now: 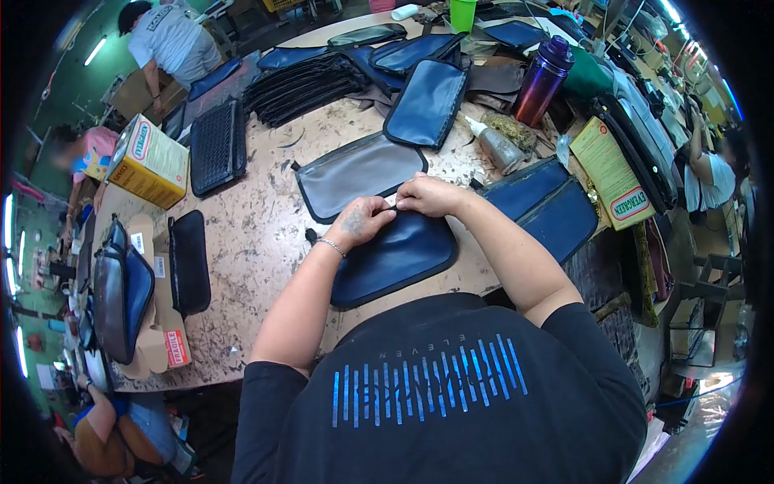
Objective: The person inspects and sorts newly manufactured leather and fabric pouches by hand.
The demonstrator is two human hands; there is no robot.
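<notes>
A flat navy panel with black edging (397,256) lies in front of me, rounded at its near corners. At its far edge, my left hand (359,221) pinches the black border with thumb and fingers. Right beside it, my right hand (425,196) is closed on the same edge, the fingertips of both hands almost meeting. What exactly sits between the fingertips is too small to make out. Just beyond the hands lies a grey panel with black edging (355,173), partly covered by my right hand. A blue panel (427,101) overlaps its far side.
A dark stack of panels (305,87) lies at the back. An Evergreen can (149,161) stands left, a purple bottle (545,81) back right, near a squeeze bottle (496,148). Blue pieces (536,206) lie to the right, cardboard (149,343) to the left. Other people work around the table (258,266).
</notes>
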